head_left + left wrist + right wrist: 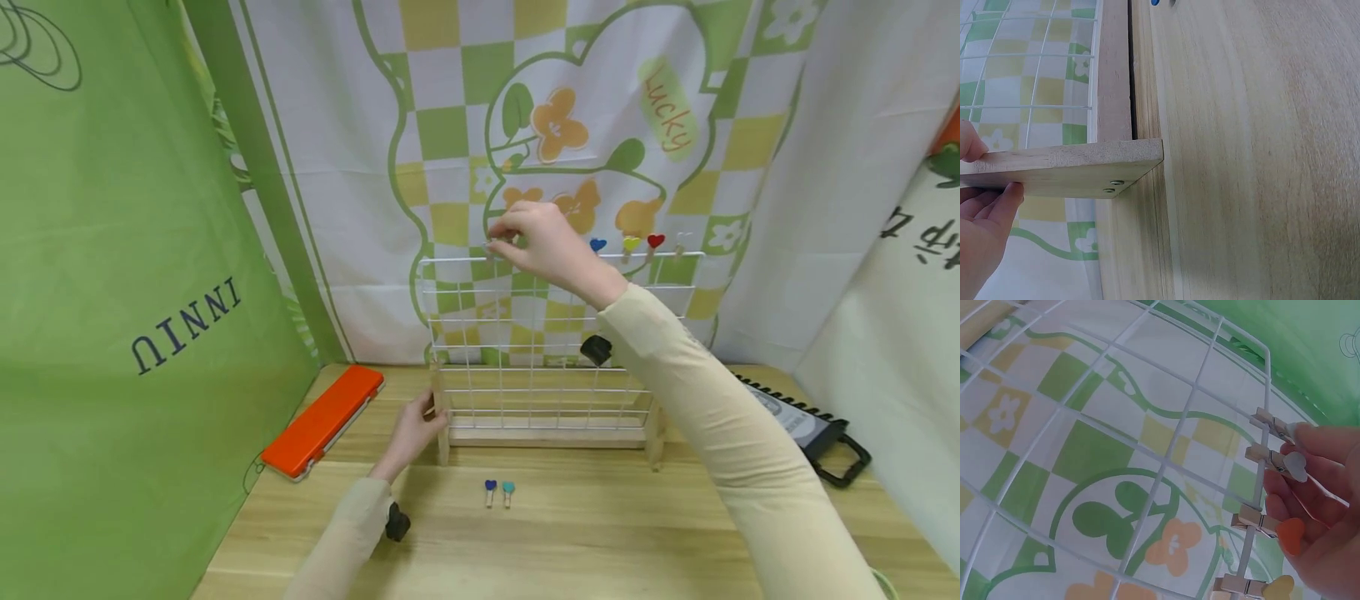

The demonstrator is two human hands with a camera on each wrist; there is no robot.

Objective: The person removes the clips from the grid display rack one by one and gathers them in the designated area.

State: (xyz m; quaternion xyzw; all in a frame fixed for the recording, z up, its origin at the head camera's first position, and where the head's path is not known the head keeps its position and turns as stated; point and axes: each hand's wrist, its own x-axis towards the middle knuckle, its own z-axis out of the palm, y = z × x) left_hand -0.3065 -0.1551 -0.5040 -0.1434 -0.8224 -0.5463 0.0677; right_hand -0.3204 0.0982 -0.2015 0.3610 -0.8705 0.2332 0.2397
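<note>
A white wire grid rack (532, 367) stands on wooden feet on the table. At its top wire my right hand (543, 242) pinches a small wooden clothespin (1270, 425), whose end the fingertips partly hide. Beside it on that wire, clothespins with a grey heart (1295, 466), an orange heart (1290, 536) and a yellow heart (1279, 588) are clipped. Farther right hang blue (597, 244), yellow (631, 243), red (656, 241) and white (683, 240) hearts. My left hand (410, 433) grips the rack's wooden side post (1066, 164), thumb and fingers on opposite faces.
Two heart clothespins, dark blue (491, 492) and teal (508, 493), lie on the wooden table (570, 542) before the rack. An orange case (324, 421) lies at left, a black-handled saw (806, 429) at right. Printed curtains (330, 208) surround the table.
</note>
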